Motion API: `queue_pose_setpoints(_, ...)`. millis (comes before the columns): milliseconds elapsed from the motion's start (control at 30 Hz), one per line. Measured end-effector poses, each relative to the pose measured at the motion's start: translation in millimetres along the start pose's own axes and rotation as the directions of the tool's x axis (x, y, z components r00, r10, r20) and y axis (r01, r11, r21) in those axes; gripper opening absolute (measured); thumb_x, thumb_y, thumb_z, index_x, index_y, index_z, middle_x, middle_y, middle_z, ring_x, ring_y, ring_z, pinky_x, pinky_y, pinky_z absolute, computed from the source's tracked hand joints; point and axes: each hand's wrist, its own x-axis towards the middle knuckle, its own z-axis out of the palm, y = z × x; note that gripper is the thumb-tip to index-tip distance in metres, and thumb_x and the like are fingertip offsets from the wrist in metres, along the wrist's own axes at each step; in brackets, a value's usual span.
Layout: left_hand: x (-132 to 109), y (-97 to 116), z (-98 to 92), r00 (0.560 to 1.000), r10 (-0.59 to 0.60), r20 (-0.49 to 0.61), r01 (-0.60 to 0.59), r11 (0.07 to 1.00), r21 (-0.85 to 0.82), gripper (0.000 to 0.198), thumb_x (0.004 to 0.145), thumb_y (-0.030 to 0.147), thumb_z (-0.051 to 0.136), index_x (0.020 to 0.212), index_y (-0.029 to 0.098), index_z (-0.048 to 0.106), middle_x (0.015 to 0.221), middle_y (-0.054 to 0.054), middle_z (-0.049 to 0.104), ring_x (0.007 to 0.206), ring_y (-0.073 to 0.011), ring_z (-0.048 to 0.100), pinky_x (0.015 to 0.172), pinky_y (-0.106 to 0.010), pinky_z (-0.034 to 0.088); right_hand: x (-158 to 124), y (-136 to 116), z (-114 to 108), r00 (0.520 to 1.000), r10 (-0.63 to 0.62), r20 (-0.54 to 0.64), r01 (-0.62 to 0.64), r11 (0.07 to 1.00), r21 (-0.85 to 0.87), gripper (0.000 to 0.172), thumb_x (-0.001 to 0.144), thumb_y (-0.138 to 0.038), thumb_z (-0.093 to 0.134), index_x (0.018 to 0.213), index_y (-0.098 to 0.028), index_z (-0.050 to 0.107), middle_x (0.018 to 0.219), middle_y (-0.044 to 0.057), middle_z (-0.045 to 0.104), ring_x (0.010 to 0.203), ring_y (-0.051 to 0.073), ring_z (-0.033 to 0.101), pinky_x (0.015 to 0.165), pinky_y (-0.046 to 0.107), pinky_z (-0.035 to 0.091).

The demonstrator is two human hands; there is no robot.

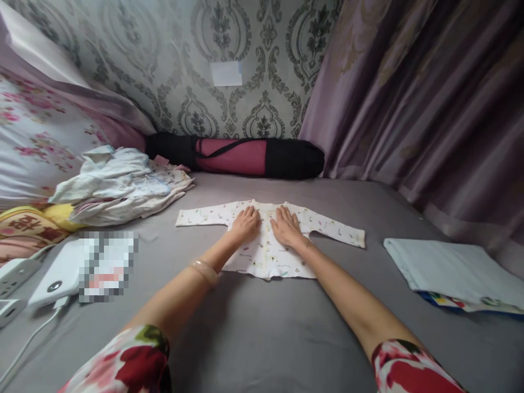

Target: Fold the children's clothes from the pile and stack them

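A small white baby shirt (266, 256) with a tiny coloured print lies spread flat on the grey bed sheet (262, 322), both long sleeves stretched out sideways. My left hand (246, 222) rests flat on its upper chest, fingers together and extended. Beside it my right hand (286, 225) also lies flat on the shirt, fingers slightly spread. Neither hand grips anything. A pale bangle (204, 271) sits on my left wrist.
A heap of light clothes (118, 185) lies at the left, near floral pillows (36, 136). A white power bank (57, 278) and cable sit at the near left. Folded pale cloths (454, 270) lie at the right. A black and pink rolled bag (237, 155) lines the wall; curtains hang right.
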Motion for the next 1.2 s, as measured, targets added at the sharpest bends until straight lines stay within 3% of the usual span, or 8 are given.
queue_pose_setpoints(233,-19.9,7.9,11.4,0.999,-0.046,-0.008,0.046,0.998,-0.044,0.047,0.098,0.031,0.026,0.136,0.004,0.036,0.148,-0.021,0.032,0.138,-0.0287,0.029,0.112,-0.042,0.024,-23.7,-28.4,7.0,0.998,-0.044,-0.044,0.046,0.998,0.031,0.062,0.096,-0.040,0.019,0.149,-0.007,0.021,0.157,0.010,0.018,0.144,0.022,0.011,0.114,0.041,0.002)
queue_pose_setpoints(400,-47.8,12.4,5.2,0.999,-0.011,0.030,0.011,1.000,-0.009,0.050,0.098,0.037,0.027,0.134,0.005,0.039,0.147,-0.022,0.035,0.138,-0.0305,0.030,0.110,-0.044,0.027,-48.6,-28.5,0.4,0.996,-0.082,0.024,0.081,0.995,0.054,0.064,0.096,-0.040,0.020,0.148,-0.003,0.022,0.156,0.014,0.016,0.144,0.024,0.011,0.114,0.043,0.006)
queue_pose_setpoints(533,-76.7,19.2,2.8,0.998,-0.003,0.060,0.002,1.000,0.013,0.055,0.098,0.038,0.026,0.140,0.004,0.034,0.150,-0.022,0.030,0.141,-0.0309,0.024,0.112,-0.047,0.024,-73.7,-34.8,6.0,0.990,-0.138,0.005,0.138,0.990,0.037,0.064,0.096,-0.040,0.021,0.148,-0.004,0.023,0.156,0.014,0.017,0.144,0.024,0.011,0.115,0.044,0.003)
queue_pose_setpoints(733,-93.2,26.3,-5.7,0.996,-0.041,0.083,0.037,0.998,0.053,0.057,0.098,0.037,0.024,0.142,0.003,0.033,0.152,-0.020,0.028,0.142,-0.0298,0.022,0.115,-0.045,0.020,-89.9,-42.1,2.8,0.993,-0.117,-0.006,0.117,0.992,0.046,0.062,0.096,-0.037,0.023,0.148,-0.003,0.024,0.156,0.014,0.017,0.144,0.025,0.012,0.115,0.045,0.005)
queue_pose_setpoints(933,-119.2,21.9,-5.8,0.998,-0.040,0.039,0.037,0.996,0.077,0.060,0.097,0.046,0.024,0.143,0.009,0.035,0.152,-0.017,0.028,0.142,-0.0285,0.021,0.115,-0.047,0.018,-122.4,-51.8,6.8,0.975,-0.221,-0.008,0.221,0.972,0.078,0.063,0.097,-0.041,0.022,0.148,-0.004,0.024,0.156,0.014,0.015,0.145,0.024,0.008,0.116,0.044,0.001)
queue_pose_setpoints(1067,-121.3,17.9,-5.7,0.997,-0.048,0.060,0.045,0.997,0.056,0.064,0.096,0.051,0.023,0.144,0.010,0.035,0.153,-0.016,0.028,0.143,-0.0282,0.021,0.115,-0.047,0.018,-123.5,-53.6,3.2,0.974,-0.225,0.029,0.220,0.969,0.114,0.064,0.097,-0.041,0.022,0.148,-0.004,0.024,0.157,0.014,0.013,0.145,0.024,0.005,0.116,0.046,0.001)
queue_pose_setpoints(1200,-117.9,23.0,-15.8,0.995,-0.033,0.095,0.030,0.999,0.027,0.068,0.095,0.054,0.022,0.145,0.009,0.032,0.153,-0.017,0.027,0.143,-0.0287,0.021,0.114,-0.049,0.018,-116.7,-33.4,-16.2,0.965,-0.238,0.111,0.217,0.960,0.175,0.065,0.097,-0.043,0.016,0.150,-0.004,0.019,0.156,0.012,0.015,0.145,0.021,0.009,0.117,0.042,0.008)
